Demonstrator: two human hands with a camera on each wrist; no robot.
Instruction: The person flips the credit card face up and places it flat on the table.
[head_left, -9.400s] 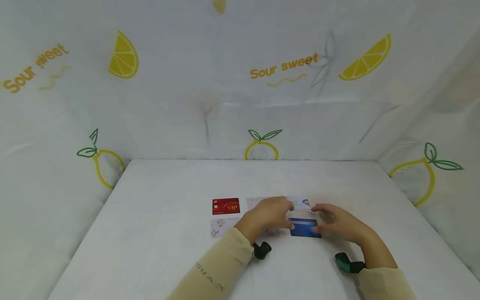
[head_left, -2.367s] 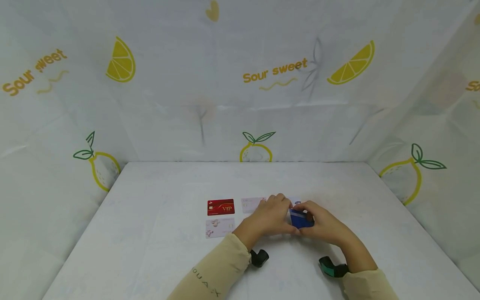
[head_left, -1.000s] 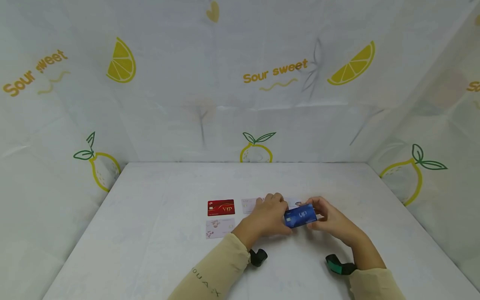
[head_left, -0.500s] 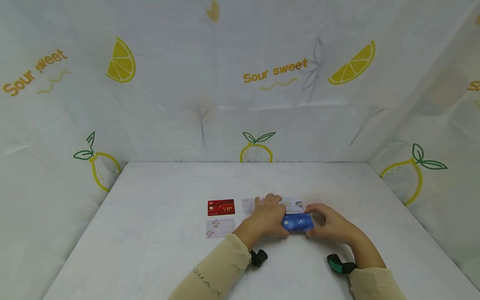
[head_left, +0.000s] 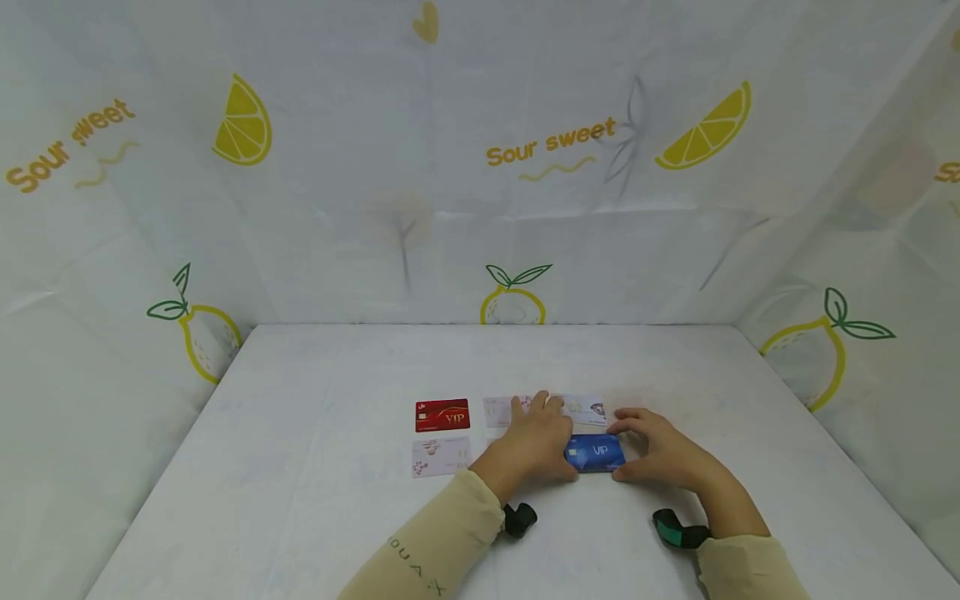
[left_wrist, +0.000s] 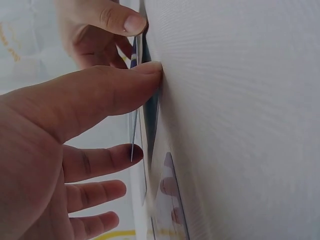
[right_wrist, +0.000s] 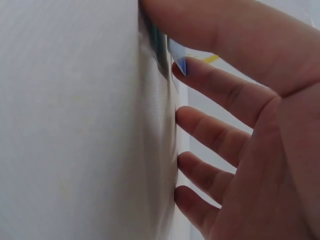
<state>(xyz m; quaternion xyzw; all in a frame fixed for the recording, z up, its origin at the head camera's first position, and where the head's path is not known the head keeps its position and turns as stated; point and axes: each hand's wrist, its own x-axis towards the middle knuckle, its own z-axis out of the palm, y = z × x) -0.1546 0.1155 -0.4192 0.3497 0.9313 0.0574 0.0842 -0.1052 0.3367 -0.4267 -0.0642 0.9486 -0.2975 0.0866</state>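
A blue VIP card (head_left: 596,453), its printed face up, lies between the two hands in the head view, level and close over the table. My left hand (head_left: 534,437) holds its left end, thumb at the near corner; in the left wrist view the index fingertip (left_wrist: 132,154) meets a card edge, and the other fingers are spread. My right hand (head_left: 663,448) holds the right end by its corners between thumb and index finger. The right wrist view shows that index fingertip (right_wrist: 181,69) against a blue corner, the remaining fingers extended toward the tabletop.
A red VIP card (head_left: 442,415) lies at the left, with a pale flowered card (head_left: 441,457) in front of it. Two more pale cards lie in the back row, one partly behind my left fingers (head_left: 497,410), the other behind the blue card (head_left: 587,408).
The blue card first lay striped back up. It was tilted and turned over between the hands, its VIP face showing a second ago, then lowered level. The other cards stayed in place.
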